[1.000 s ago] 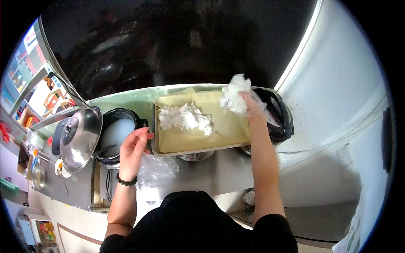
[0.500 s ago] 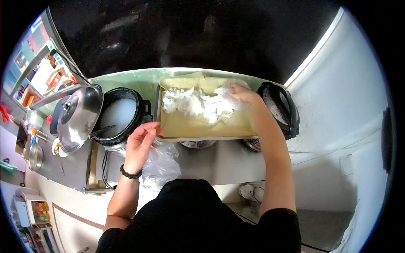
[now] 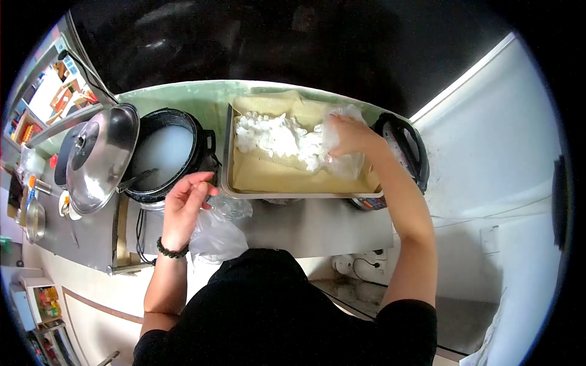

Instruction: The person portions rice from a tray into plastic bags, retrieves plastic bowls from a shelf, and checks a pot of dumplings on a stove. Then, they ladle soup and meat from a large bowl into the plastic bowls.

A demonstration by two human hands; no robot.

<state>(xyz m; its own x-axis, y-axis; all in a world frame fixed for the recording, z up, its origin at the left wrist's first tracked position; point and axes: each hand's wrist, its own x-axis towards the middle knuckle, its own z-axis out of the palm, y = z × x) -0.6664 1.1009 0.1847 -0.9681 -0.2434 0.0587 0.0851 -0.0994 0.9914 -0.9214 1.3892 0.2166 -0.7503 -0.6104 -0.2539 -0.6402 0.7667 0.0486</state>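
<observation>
My right hand [image 3: 349, 135] is over the right side of a shallow metal tray [image 3: 305, 196] lined with yellowish cloth [image 3: 259, 178]. Thin clear plastic, apparently a bag [image 3: 347, 168], surrounds its curled fingers; exactly how they hold it is partly hidden. Left of the hand, soft white clumped pieces [image 3: 278, 135] lie in a band across the cloth. My left hand [image 3: 187, 200] hovers between the tray's left corner and a black pot, its fingers loosely bent and apart with nothing visible in them. A crumpled clear plastic bag [image 3: 221, 235] sits just beside that wrist.
The black pot [image 3: 194, 155] holds cloudy whitish liquid [image 3: 165, 152] and a dark-handled utensil [image 3: 141, 177]. A shiny domed lid [image 3: 105, 161] leans at its left. Right of the tray stands a black-handled appliance [image 3: 410, 149], near a white wall [image 3: 482, 165].
The view has shifted slightly. My right hand has lowered a little over the tray, and the plastic around it now spreads wider. My left hand stays near the pot.
</observation>
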